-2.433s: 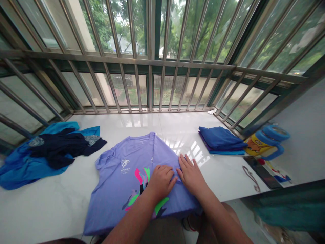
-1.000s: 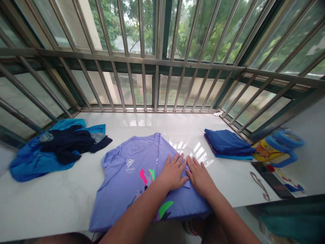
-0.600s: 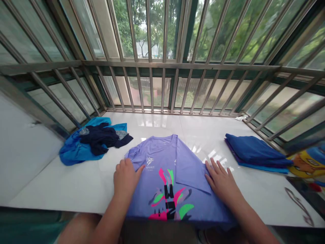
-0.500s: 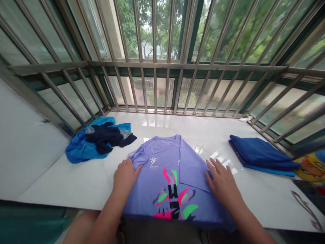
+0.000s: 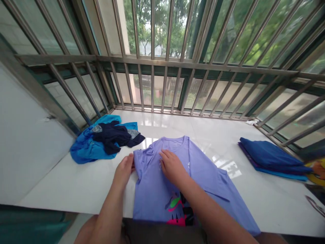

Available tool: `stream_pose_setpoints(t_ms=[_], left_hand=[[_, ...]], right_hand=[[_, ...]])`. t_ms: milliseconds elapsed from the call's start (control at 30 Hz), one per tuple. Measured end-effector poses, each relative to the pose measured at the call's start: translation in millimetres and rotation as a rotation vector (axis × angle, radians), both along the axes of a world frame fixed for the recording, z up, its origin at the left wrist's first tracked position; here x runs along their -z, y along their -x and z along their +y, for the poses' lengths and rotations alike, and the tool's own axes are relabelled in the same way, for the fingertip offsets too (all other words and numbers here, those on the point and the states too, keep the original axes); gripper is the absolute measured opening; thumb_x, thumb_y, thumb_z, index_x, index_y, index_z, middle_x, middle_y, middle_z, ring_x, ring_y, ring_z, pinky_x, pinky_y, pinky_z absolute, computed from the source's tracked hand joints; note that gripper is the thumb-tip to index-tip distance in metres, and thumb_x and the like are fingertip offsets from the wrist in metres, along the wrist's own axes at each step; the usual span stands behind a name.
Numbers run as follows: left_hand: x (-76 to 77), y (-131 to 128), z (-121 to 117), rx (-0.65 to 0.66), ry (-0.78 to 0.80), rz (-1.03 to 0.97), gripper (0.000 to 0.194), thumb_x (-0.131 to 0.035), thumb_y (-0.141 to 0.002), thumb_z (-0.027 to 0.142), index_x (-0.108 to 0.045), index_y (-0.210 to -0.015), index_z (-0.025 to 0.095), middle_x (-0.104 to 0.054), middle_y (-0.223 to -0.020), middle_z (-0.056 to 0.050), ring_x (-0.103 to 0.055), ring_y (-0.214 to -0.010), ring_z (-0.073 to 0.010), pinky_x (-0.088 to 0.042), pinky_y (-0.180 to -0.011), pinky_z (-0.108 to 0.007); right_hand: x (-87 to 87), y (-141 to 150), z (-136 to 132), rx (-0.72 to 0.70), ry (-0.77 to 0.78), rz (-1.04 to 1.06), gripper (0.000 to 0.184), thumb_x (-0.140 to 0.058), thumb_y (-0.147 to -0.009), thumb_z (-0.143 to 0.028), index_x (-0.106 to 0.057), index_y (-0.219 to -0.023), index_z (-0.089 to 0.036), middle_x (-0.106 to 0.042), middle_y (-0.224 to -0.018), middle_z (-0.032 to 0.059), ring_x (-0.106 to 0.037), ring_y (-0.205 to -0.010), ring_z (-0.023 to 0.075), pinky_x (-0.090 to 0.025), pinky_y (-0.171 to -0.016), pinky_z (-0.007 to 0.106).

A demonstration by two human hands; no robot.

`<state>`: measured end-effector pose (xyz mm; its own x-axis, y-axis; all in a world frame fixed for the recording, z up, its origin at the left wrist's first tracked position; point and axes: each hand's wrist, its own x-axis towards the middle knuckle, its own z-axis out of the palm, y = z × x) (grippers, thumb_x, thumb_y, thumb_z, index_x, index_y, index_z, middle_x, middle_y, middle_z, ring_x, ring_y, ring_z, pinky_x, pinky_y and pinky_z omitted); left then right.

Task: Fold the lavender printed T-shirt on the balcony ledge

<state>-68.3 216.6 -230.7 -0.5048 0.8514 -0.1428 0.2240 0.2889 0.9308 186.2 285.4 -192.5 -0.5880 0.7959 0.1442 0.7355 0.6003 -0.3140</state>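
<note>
A lavender T-shirt [image 5: 152,193] with a bright pink, green and black print lies in front of me, its neckline pointing away. On its right side the sleeve is folded inward over the body, and the lower right part spreads out past it. My left hand [image 5: 124,171] is at the left sleeve, its fingers closed around the sleeve's hem. Across the chest reaches my right hand [image 5: 173,166], resting on the fabric with its fingers stretched and slightly bent. My right forearm hides part of the print.
A loose heap of blue and navy clothes [image 5: 111,137] lies at the left on the white ledge [image 5: 83,189]. Folded blue garments [image 5: 271,156] are stacked at the right, beside a yellow item [image 5: 318,171]. Metal bars [image 5: 165,63] and windows enclose the back and sides.
My right hand has left the shirt's right side and crossed left onto the chest. My left hand has shifted to the sleeve hem. The view has turned slightly, moving things right.
</note>
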Motion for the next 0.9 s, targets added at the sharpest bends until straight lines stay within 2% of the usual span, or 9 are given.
stream_pose_setpoints(t_ms=[100,200,300,400,500,600,700,800,900], left_hand=[[-5.8,-4,3,0.091,0.062,0.186,0.05,-0.073,-0.086,0.067,-0.076,-0.106,0.022,-0.083,-0.093,-0.008,-0.078,-0.086,-0.0284,-0.059,-0.077,-0.034],[-5.5,1,7,0.059,0.117,0.292,0.036,-0.075,-0.088,0.056,-0.079,-0.103,0.022,-0.084,-0.098,-0.01,-0.079,-0.097,-0.0325,-0.059,-0.084,-0.037],[-1.7,5,11,-0.026,0.063,0.033,0.036,-0.074,-0.092,0.051,-0.078,-0.11,0.02,-0.084,-0.104,-0.013,-0.08,-0.101,-0.0326,-0.062,-0.085,-0.039],[-1.2,-2,17,-0.018,-0.027,-0.253,0.041,-0.076,-0.094,0.055,-0.076,-0.112,0.019,-0.084,-0.1,-0.012,-0.08,-0.093,-0.0283,-0.064,-0.085,-0.04],[-5.6,-14,20,0.046,-0.086,-0.309,0.053,-0.075,-0.091,0.065,-0.073,-0.115,0.018,-0.084,-0.1,-0.011,-0.08,-0.092,-0.0263,-0.064,-0.087,-0.039],[-12.2,-25,20,0.167,-0.068,-0.154,0.06,-0.084,-0.082,0.064,-0.073,-0.12,0.018,-0.084,-0.105,-0.011,-0.08,-0.095,-0.0277,-0.062,-0.085,-0.036],[-18.5,-33,19,0.29,0.029,0.144,0.054,-0.095,-0.071,0.046,-0.076,-0.114,0.019,-0.084,-0.107,-0.011,-0.079,-0.097,-0.0302,-0.058,-0.082,-0.034],[-22.4,-35,20,0.353,0.153,0.406,0.021,-0.085,-0.08,0.037,-0.075,-0.084,0.02,-0.082,-0.091,-0.012,-0.078,-0.089,-0.0315,-0.052,-0.075,-0.034],[-22.2,-29,24,0.351,0.162,0.375,0.02,-0.072,-0.09,0.037,-0.072,-0.077,0.021,-0.08,-0.081,-0.01,-0.077,-0.08,-0.0288,-0.049,-0.069,-0.032]], right_hand=[[12.0,21,34,0.033,0.063,-0.085,0.059,-0.046,-0.111,-0.034,-0.045,-0.167,-0.016,-0.038,-0.176,0.0132,-0.034,-0.163,0.0341,-0.029,-0.132,0.058],[23.8,17,52,0.097,0.086,-0.131,0.066,-0.043,-0.112,-0.045,-0.036,-0.172,-0.018,-0.03,-0.179,0.011,-0.026,-0.167,0.0331,-0.02,-0.134,0.059],[31.3,-3,55,0.179,0.069,-0.156,0.067,-0.04,-0.113,-0.047,-0.033,-0.174,-0.019,-0.028,-0.18,0.0098,-0.024,-0.168,0.031,-0.017,-0.135,0.056],[33.3,-24,54,0.25,0.065,-0.181,0.068,-0.038,-0.112,-0.047,-0.032,-0.174,-0.018,-0.028,-0.18,0.01,-0.023,-0.168,0.0301,-0.017,-0.135,0.055],[32.2,-36,53,0.275,0.079,-0.198,0.069,-0.037,-0.112,-0.047,-0.031,-0.174,-0.017,-0.028,-0.18,0.0098,-0.022,-0.168,0.0301,-0.017,-0.135,0.054],[31.7,-39,55,0.282,0.082,-0.204,0.069,-0.036,-0.112,-0.047,-0.031,-0.174,-0.017,-0.027,-0.181,0.009,-0.022,-0.168,0.0302,-0.016,-0.135,0.054],[33.1,-38,55,0.292,0.075,-0.206,0.069,-0.036,-0.112,-0.048,-0.031,-0.174,-0.019,-0.026,-0.181,0.0078,-0.021,-0.168,0.03,-0.015,-0.136,0.053],[34.4,-38,55,0.292,0.071,-0.203,0.069,-0.035,-0.112,-0.049,-0.03,-0.175,-0.019,-0.026,-0.181,0.0076,-0.02,-0.169,0.0291,-0.013,-0.136,0.052],[33.2,-39,53,0.287,0.07,-0.188,0.07,-0.035,-0.112,-0.051,-0.03,-0.174,-0.018,-0.026,-0.181,0.0077,-0.02,-0.169,0.0283,-0.013,-0.136,0.052]])
